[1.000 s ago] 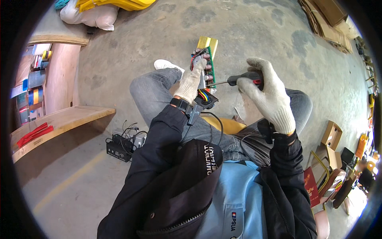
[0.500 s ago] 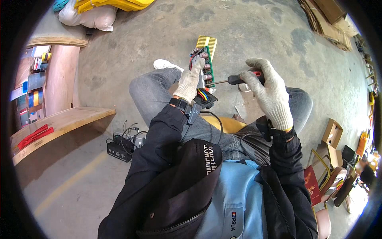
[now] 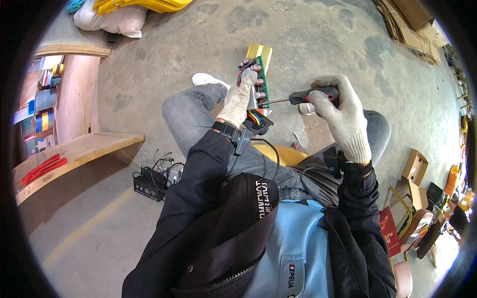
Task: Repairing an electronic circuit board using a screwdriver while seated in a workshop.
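Observation:
My left hand, in an off-white knit glove, grips a green circuit board in front of me, its fingers closed over the components. Behind the board's far end shows a gold ribbed metal housing; how the two join is hidden. My right hand, gloved too, is wrapped round the black-and-red handle of a screwdriver. Its shaft points left, with the tip at the near right corner of the board. Just below my left hand, yellow, blue and red wires run into a black part.
At left stands a wooden bench bearing red strips. A black box with cables sits on the floor by my left thigh. Flattened cardboard lies far right, and chairs and an open carton stand at right.
My right hand has shifted slightly right, and the screwdriver handle lies at a different angle in its fingers. The tip stays at the board's corner; my left hand has hardly moved.

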`<act>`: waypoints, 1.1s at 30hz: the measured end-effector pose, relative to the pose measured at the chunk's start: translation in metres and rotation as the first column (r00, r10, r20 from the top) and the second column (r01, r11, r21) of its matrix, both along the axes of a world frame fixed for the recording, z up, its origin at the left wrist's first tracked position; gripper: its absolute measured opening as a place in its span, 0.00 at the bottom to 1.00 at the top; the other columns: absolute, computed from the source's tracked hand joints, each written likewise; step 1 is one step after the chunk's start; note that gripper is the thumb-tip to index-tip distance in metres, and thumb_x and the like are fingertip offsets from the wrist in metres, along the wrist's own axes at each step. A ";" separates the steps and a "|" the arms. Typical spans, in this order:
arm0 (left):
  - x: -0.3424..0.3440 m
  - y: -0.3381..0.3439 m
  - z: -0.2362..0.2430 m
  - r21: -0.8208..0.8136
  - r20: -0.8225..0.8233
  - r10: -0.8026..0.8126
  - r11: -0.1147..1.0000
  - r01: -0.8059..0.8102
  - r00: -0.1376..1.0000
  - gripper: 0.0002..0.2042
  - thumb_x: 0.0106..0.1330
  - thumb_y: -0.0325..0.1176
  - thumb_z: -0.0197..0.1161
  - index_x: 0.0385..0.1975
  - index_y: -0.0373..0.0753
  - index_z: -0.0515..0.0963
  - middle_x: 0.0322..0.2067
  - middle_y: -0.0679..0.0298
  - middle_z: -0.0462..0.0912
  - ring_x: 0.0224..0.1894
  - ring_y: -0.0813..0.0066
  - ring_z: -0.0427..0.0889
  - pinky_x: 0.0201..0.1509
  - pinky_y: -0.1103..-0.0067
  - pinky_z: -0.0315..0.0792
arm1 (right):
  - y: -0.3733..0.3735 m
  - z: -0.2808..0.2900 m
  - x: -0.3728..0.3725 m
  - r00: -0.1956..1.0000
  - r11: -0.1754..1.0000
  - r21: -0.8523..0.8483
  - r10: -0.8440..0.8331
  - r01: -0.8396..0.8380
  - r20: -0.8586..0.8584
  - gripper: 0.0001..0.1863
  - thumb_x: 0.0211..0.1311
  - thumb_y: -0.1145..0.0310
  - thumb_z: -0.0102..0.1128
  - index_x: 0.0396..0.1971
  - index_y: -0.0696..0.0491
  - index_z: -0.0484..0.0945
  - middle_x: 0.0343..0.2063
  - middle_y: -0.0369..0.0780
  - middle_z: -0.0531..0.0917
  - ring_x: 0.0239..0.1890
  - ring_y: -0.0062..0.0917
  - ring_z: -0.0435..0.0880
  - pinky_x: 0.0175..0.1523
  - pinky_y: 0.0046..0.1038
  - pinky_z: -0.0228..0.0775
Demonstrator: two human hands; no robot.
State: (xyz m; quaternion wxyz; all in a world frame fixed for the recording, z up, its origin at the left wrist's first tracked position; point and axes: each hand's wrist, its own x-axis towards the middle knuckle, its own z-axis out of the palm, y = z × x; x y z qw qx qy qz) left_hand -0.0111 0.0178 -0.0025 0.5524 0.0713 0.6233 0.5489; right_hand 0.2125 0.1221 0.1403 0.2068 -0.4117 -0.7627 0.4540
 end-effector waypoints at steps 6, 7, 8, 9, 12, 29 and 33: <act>0.001 0.000 0.007 0.053 0.007 0.012 0.999 -0.012 1.000 0.25 0.77 0.63 0.57 0.66 0.57 0.75 0.48 0.69 0.77 0.39 0.78 0.76 0.44 0.75 0.80 | 0.000 0.017 0.000 0.996 0.970 -0.228 -0.086 0.084 0.005 0.14 0.71 0.66 0.67 0.52 0.56 0.81 0.41 0.37 0.85 0.38 0.17 0.83 0.45 0.21 0.79; 0.001 0.000 0.008 0.048 0.012 0.019 0.999 -0.019 1.000 0.25 0.77 0.62 0.58 0.66 0.57 0.75 0.48 0.69 0.77 0.40 0.78 0.76 0.43 0.75 0.80 | -0.001 0.016 0.000 0.996 0.977 -0.193 -0.086 0.090 0.028 0.14 0.71 0.66 0.67 0.51 0.56 0.81 0.41 0.36 0.85 0.38 0.16 0.83 0.45 0.21 0.79; 0.002 0.000 0.010 0.043 0.017 0.026 0.999 -0.026 1.000 0.24 0.78 0.62 0.58 0.66 0.58 0.75 0.48 0.69 0.77 0.40 0.78 0.76 0.43 0.75 0.80 | -0.002 0.015 0.000 0.995 0.983 -0.159 -0.088 0.095 0.052 0.14 0.71 0.66 0.67 0.51 0.56 0.81 0.40 0.36 0.85 0.37 0.16 0.82 0.44 0.21 0.78; 0.002 -0.001 0.009 0.041 0.015 0.029 0.999 -0.030 0.999 0.24 0.78 0.62 0.58 0.66 0.58 0.75 0.48 0.69 0.77 0.40 0.78 0.76 0.43 0.75 0.80 | -0.003 0.014 -0.002 0.995 0.983 -0.160 -0.084 0.091 0.051 0.14 0.71 0.66 0.67 0.51 0.56 0.81 0.40 0.36 0.85 0.37 0.16 0.82 0.44 0.21 0.78; 0.000 -0.001 0.006 0.020 0.044 0.042 0.999 -0.043 0.998 0.25 0.77 0.61 0.59 0.66 0.57 0.75 0.48 0.69 0.77 0.40 0.78 0.76 0.42 0.75 0.80 | -0.005 0.008 -0.004 0.996 0.983 -0.161 -0.088 0.092 0.032 0.15 0.71 0.65 0.68 0.51 0.56 0.81 0.40 0.37 0.85 0.37 0.16 0.83 0.44 0.21 0.78; -0.005 -0.002 -0.005 0.029 0.075 0.104 0.994 -0.107 0.992 0.27 0.69 0.58 0.71 0.60 0.48 0.80 0.43 0.68 0.84 0.37 0.74 0.85 0.37 0.67 0.86 | -0.008 -0.010 -0.002 0.996 0.991 -0.102 -0.089 0.091 0.016 0.15 0.72 0.65 0.69 0.51 0.57 0.80 0.36 0.37 0.85 0.36 0.16 0.82 0.43 0.22 0.77; -0.004 -0.002 -0.003 0.052 0.070 0.081 0.995 -0.085 0.994 0.26 0.69 0.59 0.71 0.61 0.53 0.80 0.44 0.68 0.84 0.38 0.73 0.85 0.37 0.67 0.86 | -0.008 -0.011 -0.002 0.994 0.987 -0.119 -0.106 0.105 -0.006 0.17 0.69 0.63 0.72 0.50 0.56 0.80 0.35 0.39 0.86 0.38 0.21 0.82 0.47 0.25 0.77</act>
